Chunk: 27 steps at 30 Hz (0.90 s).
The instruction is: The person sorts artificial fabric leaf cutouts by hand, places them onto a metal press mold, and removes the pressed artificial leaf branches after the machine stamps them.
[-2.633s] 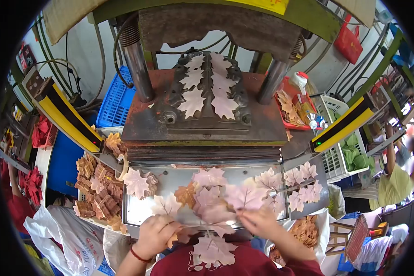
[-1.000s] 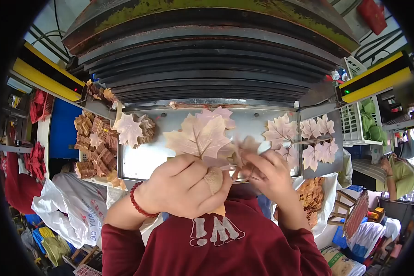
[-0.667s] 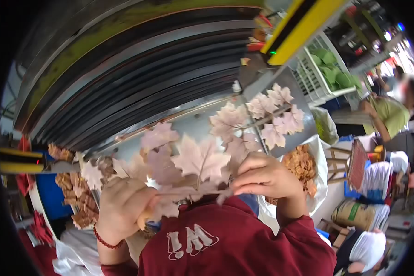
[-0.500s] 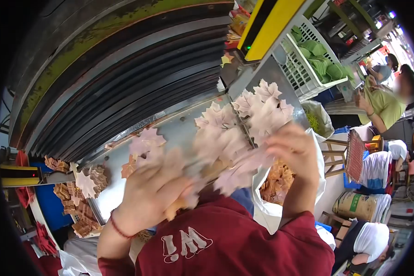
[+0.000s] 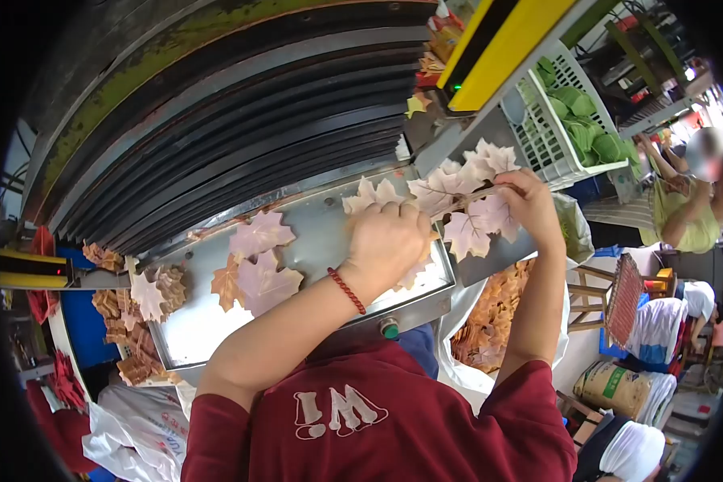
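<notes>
My left hand [image 5: 390, 245], with a red bracelet at the wrist, is closed over the right part of the metal tray [image 5: 321, 241]; leaves show round it, and what its fingers hold is hidden. My right hand [image 5: 532, 205] pinches the stem end of a spray of pale pink leaves [image 5: 490, 213] above the plate right of the tray. Loose pink leaves [image 5: 267, 281] and an orange-brown leaf [image 5: 226, 283] lie mid-tray. A stack topped by a pale leaf [image 5: 147, 296] stands at the tray's left end.
The press's dark ribbed front [image 5: 241, 120] rises behind the tray. Bundled brown leaves [image 5: 140, 345] lie at left, and a bag of brown leaves [image 5: 490, 321] hangs at right. Beyond are a white crate [image 5: 550, 145] with green leaves, a yellow bar [image 5: 498, 52] and another person [image 5: 683, 213].
Both hands have moved from in front of my chest to the right, over the tray's right end and the side plate. The leaf spray has come to the side plate. The view has swung right.
</notes>
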Each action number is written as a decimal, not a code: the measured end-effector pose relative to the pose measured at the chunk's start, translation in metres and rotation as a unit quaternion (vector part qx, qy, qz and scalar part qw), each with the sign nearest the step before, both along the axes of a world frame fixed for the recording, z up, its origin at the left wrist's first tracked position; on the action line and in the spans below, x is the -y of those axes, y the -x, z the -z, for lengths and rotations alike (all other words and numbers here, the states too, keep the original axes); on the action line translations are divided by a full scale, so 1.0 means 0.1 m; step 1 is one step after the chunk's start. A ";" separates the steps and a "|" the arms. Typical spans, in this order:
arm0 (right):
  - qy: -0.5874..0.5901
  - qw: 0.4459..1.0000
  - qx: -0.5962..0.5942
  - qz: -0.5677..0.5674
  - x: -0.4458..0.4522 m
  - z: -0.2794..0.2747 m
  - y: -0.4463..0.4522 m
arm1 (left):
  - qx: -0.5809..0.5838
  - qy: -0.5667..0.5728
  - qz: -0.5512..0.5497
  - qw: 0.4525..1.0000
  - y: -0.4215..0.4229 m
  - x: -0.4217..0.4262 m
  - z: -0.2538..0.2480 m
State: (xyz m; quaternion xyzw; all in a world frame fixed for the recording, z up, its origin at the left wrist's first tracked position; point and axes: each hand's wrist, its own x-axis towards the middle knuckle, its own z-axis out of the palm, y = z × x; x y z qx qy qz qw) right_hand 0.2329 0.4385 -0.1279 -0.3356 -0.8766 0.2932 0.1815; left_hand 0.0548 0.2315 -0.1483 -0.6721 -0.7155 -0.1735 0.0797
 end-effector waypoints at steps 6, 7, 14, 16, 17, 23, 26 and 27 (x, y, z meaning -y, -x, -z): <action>-0.098 0.992 0.069 -0.049 0.09 -0.09 0.05 | -0.028 -0.066 0.006 0.997 0.07 0.19 -0.08; -0.162 0.984 0.068 -0.039 0.20 -0.21 0.06 | -0.029 -0.080 0.010 0.996 0.10 0.30 -0.18; 0.055 0.996 -0.066 -0.037 1.37 -0.42 0.59 | 0.075 -0.082 -0.059 0.992 0.46 1.29 -0.39; 0.069 0.975 -0.044 -0.206 1.71 -0.24 0.88 | 0.109 -0.103 -0.135 0.979 0.61 1.64 -0.36; 0.092 0.966 -0.036 -0.237 1.86 -0.13 1.02 | 0.116 -0.121 -0.181 0.969 0.69 1.81 -0.31; 0.037 0.971 -0.010 -0.238 2.41 0.24 1.73 | 0.165 -0.093 -0.247 0.950 0.69 2.25 -0.07; 0.102 0.968 0.051 -0.222 2.42 0.14 1.86 | 0.125 -0.087 -0.212 0.965 0.61 2.19 0.05; 0.162 0.960 0.090 -0.211 2.42 0.09 1.89 | 0.130 -0.090 -0.213 0.964 0.61 2.19 0.08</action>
